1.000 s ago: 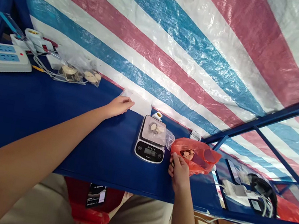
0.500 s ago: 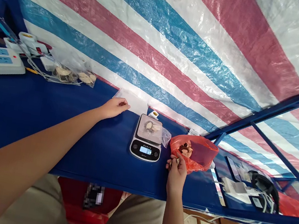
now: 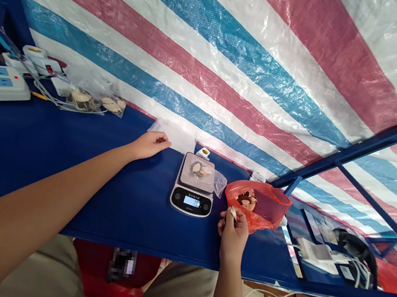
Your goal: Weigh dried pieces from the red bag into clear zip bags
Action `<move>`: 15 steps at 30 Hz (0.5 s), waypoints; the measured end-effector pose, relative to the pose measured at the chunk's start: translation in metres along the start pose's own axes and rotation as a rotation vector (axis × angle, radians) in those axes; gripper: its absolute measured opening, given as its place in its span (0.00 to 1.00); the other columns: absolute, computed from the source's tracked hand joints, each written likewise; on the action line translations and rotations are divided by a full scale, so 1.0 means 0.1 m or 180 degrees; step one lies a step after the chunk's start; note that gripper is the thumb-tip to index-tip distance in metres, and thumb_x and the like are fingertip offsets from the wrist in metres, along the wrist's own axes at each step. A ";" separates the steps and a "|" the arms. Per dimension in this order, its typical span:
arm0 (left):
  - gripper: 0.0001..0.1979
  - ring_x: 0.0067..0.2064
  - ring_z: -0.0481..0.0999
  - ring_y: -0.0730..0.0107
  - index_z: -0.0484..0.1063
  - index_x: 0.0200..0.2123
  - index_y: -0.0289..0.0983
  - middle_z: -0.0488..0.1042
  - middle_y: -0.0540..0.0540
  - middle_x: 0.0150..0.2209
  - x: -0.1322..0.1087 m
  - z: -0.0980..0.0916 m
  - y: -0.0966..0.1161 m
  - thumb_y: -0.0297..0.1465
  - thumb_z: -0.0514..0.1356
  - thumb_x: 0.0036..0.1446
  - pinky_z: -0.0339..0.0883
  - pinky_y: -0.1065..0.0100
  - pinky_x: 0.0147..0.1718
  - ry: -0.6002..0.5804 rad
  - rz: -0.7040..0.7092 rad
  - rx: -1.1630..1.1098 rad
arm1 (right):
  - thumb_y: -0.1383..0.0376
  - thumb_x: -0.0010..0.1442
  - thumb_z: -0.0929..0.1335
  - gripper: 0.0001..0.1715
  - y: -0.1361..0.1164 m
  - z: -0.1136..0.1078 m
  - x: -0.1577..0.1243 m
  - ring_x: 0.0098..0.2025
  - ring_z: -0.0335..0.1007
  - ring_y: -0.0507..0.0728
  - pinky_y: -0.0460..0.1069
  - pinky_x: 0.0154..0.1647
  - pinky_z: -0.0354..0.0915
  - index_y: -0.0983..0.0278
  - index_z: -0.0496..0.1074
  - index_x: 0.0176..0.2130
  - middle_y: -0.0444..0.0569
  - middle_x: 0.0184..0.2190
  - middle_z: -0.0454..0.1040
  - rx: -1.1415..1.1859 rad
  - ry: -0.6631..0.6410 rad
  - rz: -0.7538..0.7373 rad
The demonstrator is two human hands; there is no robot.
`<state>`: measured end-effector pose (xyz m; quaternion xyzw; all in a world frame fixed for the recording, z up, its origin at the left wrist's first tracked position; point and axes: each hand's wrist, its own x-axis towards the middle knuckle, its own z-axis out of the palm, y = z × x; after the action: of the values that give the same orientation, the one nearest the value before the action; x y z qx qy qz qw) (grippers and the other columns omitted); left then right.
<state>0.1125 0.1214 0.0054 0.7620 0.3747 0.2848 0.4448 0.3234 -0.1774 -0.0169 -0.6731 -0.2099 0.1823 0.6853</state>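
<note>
Pale pieces sit bagged on the scale, whose display, dim a second ago, glows now; I take it as live. Beside the red bag, the right hand pinches another piece. The left hand curls near a white sheet; its grip I can't tell.

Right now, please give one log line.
right hand: holds pale piece by red bag | left hand: at white sheet | scale: display lit, bagged pieces atop

防水电子秤 on the scale; digits 7 and 9 on its display
</note>
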 end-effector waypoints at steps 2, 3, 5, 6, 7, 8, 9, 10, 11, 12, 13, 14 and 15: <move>0.16 0.28 0.69 0.65 0.68 0.29 0.41 0.69 0.49 0.25 0.00 0.00 0.00 0.48 0.60 0.53 0.64 0.64 0.31 0.0006 -0.0009 -0.0010 | 0.46 0.53 0.76 0.28 0.01 -0.02 0.01 0.22 0.64 0.47 0.41 0.16 0.55 0.62 0.68 0.39 0.42 0.30 0.74 0.0005 -0.0031 -0.0040; 0.16 0.27 0.69 0.66 0.68 0.29 0.41 0.68 0.50 0.25 0.00 0.00 0.01 0.48 0.60 0.53 0.63 0.64 0.31 0.0013 -0.0018 -0.0019 | 0.47 0.53 0.76 0.27 0.00 -0.02 0.02 0.21 0.63 0.47 0.41 0.17 0.55 0.62 0.68 0.40 0.41 0.29 0.73 0.0030 -0.0040 -0.0048; 0.16 0.26 0.68 0.66 0.68 0.29 0.41 0.67 0.50 0.24 0.00 0.00 0.01 0.47 0.60 0.53 0.62 0.65 0.30 0.0036 -0.0041 -0.0037 | 0.48 0.54 0.75 0.25 0.00 -0.03 0.02 0.20 0.59 0.45 0.41 0.17 0.52 0.62 0.68 0.40 0.38 0.27 0.69 0.0097 -0.0053 -0.0028; 0.16 0.26 0.67 0.67 0.68 0.29 0.41 0.67 0.50 0.24 0.00 -0.01 0.02 0.47 0.60 0.53 0.62 0.65 0.30 0.0044 -0.0048 -0.0044 | 0.49 0.55 0.75 0.24 -0.01 -0.02 0.02 0.19 0.56 0.44 0.40 0.17 0.50 0.61 0.68 0.40 0.36 0.26 0.67 0.0139 -0.0055 -0.0006; 0.16 0.26 0.67 0.67 0.68 0.29 0.40 0.67 0.50 0.24 0.00 -0.01 0.02 0.47 0.60 0.53 0.62 0.65 0.30 0.0047 -0.0051 -0.0050 | 0.49 0.55 0.74 0.23 -0.02 -0.02 0.02 0.18 0.55 0.44 0.40 0.17 0.49 0.61 0.67 0.39 0.35 0.25 0.66 0.0187 -0.0051 0.0027; 0.15 0.26 0.67 0.67 0.68 0.29 0.40 0.66 0.50 0.24 -0.01 -0.01 0.02 0.47 0.60 0.53 0.62 0.65 0.30 0.0045 -0.0050 -0.0053 | 0.49 0.55 0.74 0.23 -0.03 -0.01 0.01 0.18 0.54 0.44 0.40 0.17 0.49 0.61 0.66 0.39 0.35 0.24 0.65 0.0242 -0.0037 0.0065; 0.15 0.26 0.67 0.67 0.68 0.29 0.40 0.66 0.50 0.24 -0.01 -0.01 0.02 0.47 0.60 0.53 0.62 0.65 0.30 0.0040 -0.0049 -0.0055 | 0.49 0.54 0.74 0.22 -0.03 0.00 0.01 0.18 0.54 0.44 0.40 0.17 0.48 0.60 0.65 0.38 0.34 0.23 0.64 0.0300 -0.0015 0.0105; 0.15 0.26 0.67 0.67 0.68 0.29 0.40 0.66 0.51 0.23 0.00 -0.01 0.02 0.47 0.60 0.53 0.62 0.65 0.30 0.0034 -0.0050 -0.0056 | 0.49 0.54 0.74 0.22 -0.04 0.00 0.00 0.17 0.54 0.44 0.40 0.17 0.47 0.60 0.64 0.37 0.34 0.22 0.64 0.0350 0.0011 0.0143; 0.15 0.26 0.67 0.67 0.69 0.29 0.40 0.66 0.51 0.23 0.00 -0.01 0.02 0.47 0.60 0.53 0.62 0.65 0.30 0.0030 -0.0052 -0.0057 | 0.49 0.54 0.73 0.22 -0.05 0.01 0.00 0.17 0.54 0.45 0.41 0.16 0.47 0.60 0.63 0.36 0.34 0.22 0.64 0.0386 0.0029 0.0175; 0.16 0.26 0.67 0.67 0.69 0.29 0.40 0.66 0.51 0.23 0.00 0.00 0.01 0.47 0.60 0.53 0.62 0.65 0.30 0.0028 -0.0056 -0.0057 | 0.49 0.53 0.74 0.22 -0.05 0.02 0.00 0.17 0.54 0.45 0.41 0.16 0.46 0.60 0.63 0.35 0.34 0.21 0.63 0.0396 0.0037 0.0189; 0.16 0.26 0.67 0.67 0.69 0.29 0.40 0.66 0.51 0.23 0.00 0.00 0.01 0.47 0.60 0.53 0.62 0.65 0.30 0.0023 -0.0060 -0.0055 | 0.49 0.53 0.74 0.22 -0.05 0.02 -0.01 0.17 0.53 0.45 0.41 0.16 0.46 0.60 0.64 0.34 0.34 0.21 0.63 0.0377 0.0023 0.0183; 0.16 0.26 0.67 0.67 0.69 0.29 0.41 0.66 0.51 0.24 -0.01 0.00 0.01 0.47 0.60 0.53 0.62 0.65 0.30 0.0021 -0.0062 -0.0053 | 0.49 0.52 0.74 0.23 -0.05 0.03 -0.01 0.17 0.53 0.44 0.41 0.16 0.45 0.61 0.65 0.34 0.35 0.21 0.63 0.0330 -0.0003 0.0158; 0.16 0.27 0.67 0.67 0.69 0.29 0.41 0.66 0.51 0.24 -0.01 0.00 0.02 0.47 0.60 0.53 0.62 0.65 0.30 0.0021 -0.0065 -0.0050 | 0.48 0.52 0.75 0.23 -0.05 0.03 -0.01 0.17 0.52 0.44 0.42 0.16 0.45 0.62 0.68 0.35 0.35 0.22 0.63 0.0257 -0.0032 0.0121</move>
<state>0.1123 0.1206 0.0070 0.7537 0.3817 0.2857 0.4525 0.3212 -0.1758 -0.0123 -0.6479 -0.1930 0.2069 0.7073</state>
